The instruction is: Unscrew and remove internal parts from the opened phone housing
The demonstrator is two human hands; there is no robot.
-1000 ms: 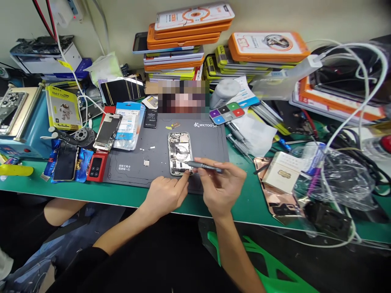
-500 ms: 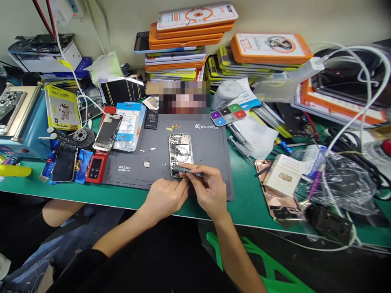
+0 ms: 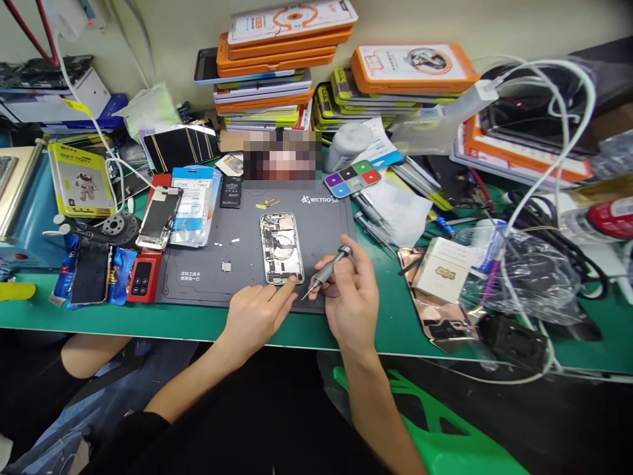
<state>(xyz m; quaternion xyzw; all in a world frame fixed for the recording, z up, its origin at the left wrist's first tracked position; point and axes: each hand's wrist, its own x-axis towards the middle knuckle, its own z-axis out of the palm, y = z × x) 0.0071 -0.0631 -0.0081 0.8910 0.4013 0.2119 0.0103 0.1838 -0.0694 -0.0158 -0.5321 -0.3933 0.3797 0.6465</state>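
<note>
An opened phone lies face up on the dark grey work mat, its inner parts exposed. My left hand is closed at the phone's lower edge, the index fingertip pressing the bottom right corner and the other fingers curled. Held in my right hand is a small grey screwdriver. It slants down to the left, its tip just below and right of the phone, apart from it. A small metal plate and white scraps lie left of the phone.
Left of the mat are a red device, a detached screen and a blue packet. Screwdrivers, a pinkish phone back and a white box lie right. Stacked orange cases stand behind.
My right hand has drawn the screwdriver back from the phone, down and right, and tilted it upright more. My left hand stays at the phone's lower edge. The camera view has shifted.
</note>
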